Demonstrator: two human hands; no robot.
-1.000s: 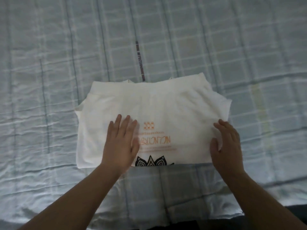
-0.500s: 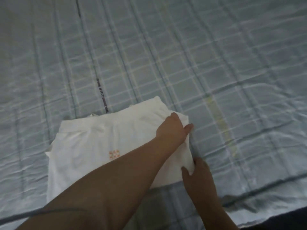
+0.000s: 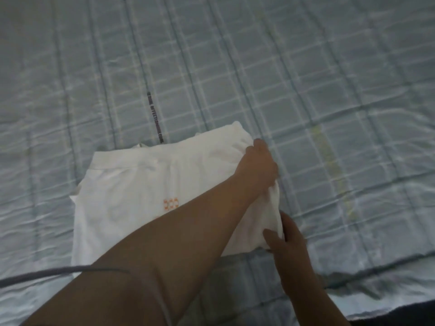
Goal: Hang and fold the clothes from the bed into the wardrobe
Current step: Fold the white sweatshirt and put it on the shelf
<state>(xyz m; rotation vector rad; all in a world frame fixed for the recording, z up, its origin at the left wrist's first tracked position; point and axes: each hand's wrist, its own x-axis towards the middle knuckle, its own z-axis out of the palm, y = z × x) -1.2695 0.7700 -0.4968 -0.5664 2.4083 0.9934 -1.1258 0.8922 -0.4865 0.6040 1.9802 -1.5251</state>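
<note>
gripping the right edge for the next fold
your left hand reaches across the white t-shirt, fingers curled onto its far right corner, and your right hand pinches the near right corner, thumb on top; it lies part-folded on the bed. through the blur i think both grips catch every layer, but if one takes only the top, lifting the edge will peel the fold open and drag the left side askew

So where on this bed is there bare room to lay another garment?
Bare bedsheet lies right of the white garment and beyond its far edge. Crowded at its right edge, where the left hand and right hand grip it.
</note>
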